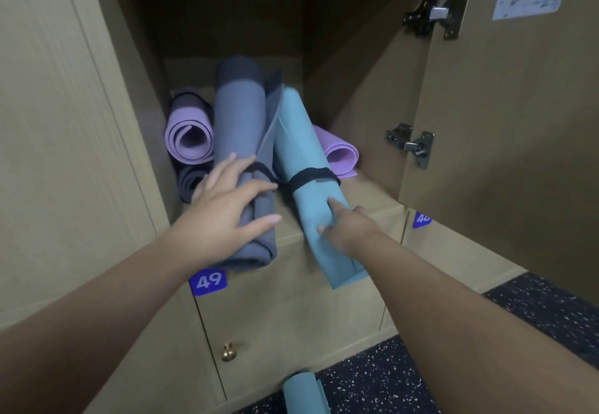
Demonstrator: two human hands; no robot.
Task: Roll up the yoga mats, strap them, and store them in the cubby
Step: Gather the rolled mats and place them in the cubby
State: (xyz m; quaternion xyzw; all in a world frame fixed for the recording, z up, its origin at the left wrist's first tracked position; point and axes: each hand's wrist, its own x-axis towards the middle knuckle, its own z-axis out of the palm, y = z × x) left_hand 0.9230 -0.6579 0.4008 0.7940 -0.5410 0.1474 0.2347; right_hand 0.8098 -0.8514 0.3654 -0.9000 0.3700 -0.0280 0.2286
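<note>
An open wooden cubby (363, 193) holds several rolled yoga mats. A grey-blue mat (238, 122) with a black strap lies in the middle, its near end sticking out over the shelf edge. My left hand (227, 206) rests on that end with fingers spread. To its right a teal mat (304, 151), bound by a black strap (312, 177), also juts out. My right hand (346, 225) grips its near end, fingers curled into the roll. A lilac mat (189, 138) and a dark grey mat (191, 183) lie at the left, another lilac mat (340, 154) behind the teal one.
The cubby door (505, 122) stands open at the right on two metal hinges. Below is a closed locker marked 49 (208, 281) with a brass knob (229, 352). Another teal rolled mat (301, 394) stands on the dark speckled floor (405, 378).
</note>
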